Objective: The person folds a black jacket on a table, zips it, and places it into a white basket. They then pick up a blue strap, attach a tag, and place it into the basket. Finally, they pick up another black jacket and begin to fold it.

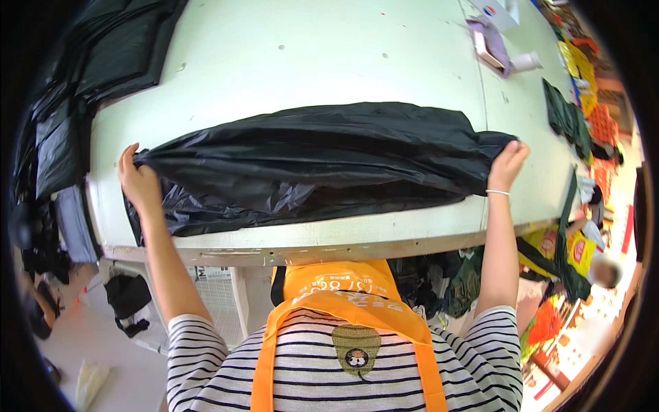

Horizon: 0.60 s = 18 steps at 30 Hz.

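A long, thin, shiny black sheet [322,154] lies stretched across the pale table in front of me, wrinkled lengthwise. Whether it is plastic film or fabric, I cannot tell. At its left end my left hand [139,184] is closed on the upper corner, and a loose part of the sheet hangs down beside that wrist over the table's near edge. My right hand [506,167] grips the gathered right end, its fingers wrapped round the material. Both arms are spread wide, and the sheet's middle is bunched into folds between them.
Folded black pieces [123,58] are piled along the table's left side. At the far right of the pale table [329,55] are a purple cloth [495,48], a white cup-like object [526,62] and a white box [495,12]. Dark green cloth [567,120] lies at the right edge.
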Tool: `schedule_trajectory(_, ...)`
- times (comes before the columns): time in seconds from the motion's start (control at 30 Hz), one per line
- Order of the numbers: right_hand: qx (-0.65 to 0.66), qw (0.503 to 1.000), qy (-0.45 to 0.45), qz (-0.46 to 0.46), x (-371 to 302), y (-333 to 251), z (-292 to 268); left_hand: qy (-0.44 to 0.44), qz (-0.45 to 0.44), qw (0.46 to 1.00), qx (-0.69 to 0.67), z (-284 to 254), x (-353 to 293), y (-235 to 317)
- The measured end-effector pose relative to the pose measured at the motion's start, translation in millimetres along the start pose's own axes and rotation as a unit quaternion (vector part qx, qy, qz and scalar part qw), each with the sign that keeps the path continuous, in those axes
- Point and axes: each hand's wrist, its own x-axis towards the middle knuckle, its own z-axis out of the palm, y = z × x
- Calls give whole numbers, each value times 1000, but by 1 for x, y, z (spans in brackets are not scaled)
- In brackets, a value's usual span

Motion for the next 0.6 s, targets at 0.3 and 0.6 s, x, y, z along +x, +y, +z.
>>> schedule_trajectory(0.3, -109, 958, -245, 102, -40, 52, 97, -361, 11, 914, 184, 62, -124, 113)
schedule_trajectory(0.6, 177, 899, -290, 275, -31, 99, 92, -481, -5, 858, 179, 49, -88, 133)
